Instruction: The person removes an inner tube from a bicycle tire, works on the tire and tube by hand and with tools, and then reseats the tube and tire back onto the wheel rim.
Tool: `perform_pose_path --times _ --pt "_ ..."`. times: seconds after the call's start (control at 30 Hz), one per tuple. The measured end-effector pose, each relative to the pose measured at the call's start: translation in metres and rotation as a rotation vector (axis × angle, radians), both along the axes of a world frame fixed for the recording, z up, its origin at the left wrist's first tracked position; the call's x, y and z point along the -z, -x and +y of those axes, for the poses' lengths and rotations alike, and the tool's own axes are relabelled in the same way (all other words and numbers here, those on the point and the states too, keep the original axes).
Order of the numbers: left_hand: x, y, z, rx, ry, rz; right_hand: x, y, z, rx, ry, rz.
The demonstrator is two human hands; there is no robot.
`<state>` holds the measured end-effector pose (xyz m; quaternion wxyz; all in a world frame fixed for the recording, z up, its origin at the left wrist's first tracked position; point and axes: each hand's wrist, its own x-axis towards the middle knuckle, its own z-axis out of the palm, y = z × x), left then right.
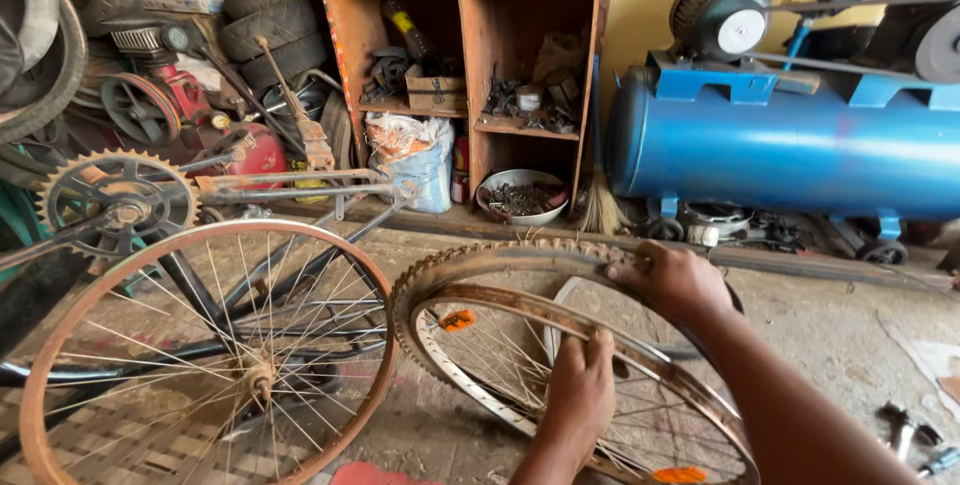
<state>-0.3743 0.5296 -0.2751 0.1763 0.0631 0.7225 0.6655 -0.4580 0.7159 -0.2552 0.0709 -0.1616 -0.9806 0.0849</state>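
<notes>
Two hands are working on one bicycle wheel (560, 365) that is lying tilted over the concrete floor (840, 325) in the lower middle of the view. The left hand (578, 395) is closing over the rusty rim (500, 302) at its near side, fingers curled over the metal. The right hand (672, 280) is gripping the knobbly tyre (480, 255) at the far upper edge, where the tyre is standing partly off the rim and arcing round the left side. Two orange reflectors are showing among the spokes, one (457, 320) at the left and one (680, 474) at the bottom. A second wheel (200, 355), bare of any tyre, is sitting just beside the first on the left, still in an upturned bicycle frame (290, 185), with one toothed chainring (118, 203) above it; the two wheels are nearly touching at their edges. Behind, one wooden shelf unit (470, 55) is holding small parts, with one metal bowl (520, 197) and one sack (412, 160) at its foot. One blue compressor tank (790, 150) is filling the right background. Several old tyres (270, 10) are stacking at the upper left. Open floor is lying to the right of the wheel, between it and a few small tools (915, 440) at the right edge.
</notes>
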Motion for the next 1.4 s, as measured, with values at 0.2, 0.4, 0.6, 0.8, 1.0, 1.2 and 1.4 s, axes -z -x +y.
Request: perform_pose_path --times 0.2,0.4,0.6,0.8,1.0,1.2,1.4 --pt "-0.03 0.023 -0.009 -0.182 -0.323 0.276 -0.038 -0.036 -0.039 -0.242 -0.109 0.158" --pt "-0.04 0.004 -0.003 -0.063 -0.423 0.048 -0.064 -0.036 -0.115 -0.444 -0.19 0.371" --pt "-0.032 -0.02 -0.01 0.158 -0.066 0.008 -0.072 -0.015 -0.113 -0.144 -0.214 -0.134" --pt "-0.009 -0.01 -0.042 0.155 -0.009 -0.042 -0.061 -0.01 -0.041 0.116 -0.084 -0.026" --pt "0.009 0.015 -0.093 -0.308 -0.356 -0.199 -0.084 -0.046 0.065 0.323 -0.119 0.118" --pt "0.014 0.037 -0.095 -0.467 -0.238 0.214 -0.054 -0.063 0.092 0.18 -0.343 0.216" --pt "0.011 0.057 -0.127 -0.216 0.044 0.195 -0.042 -0.067 0.076 0.275 -0.252 0.218"
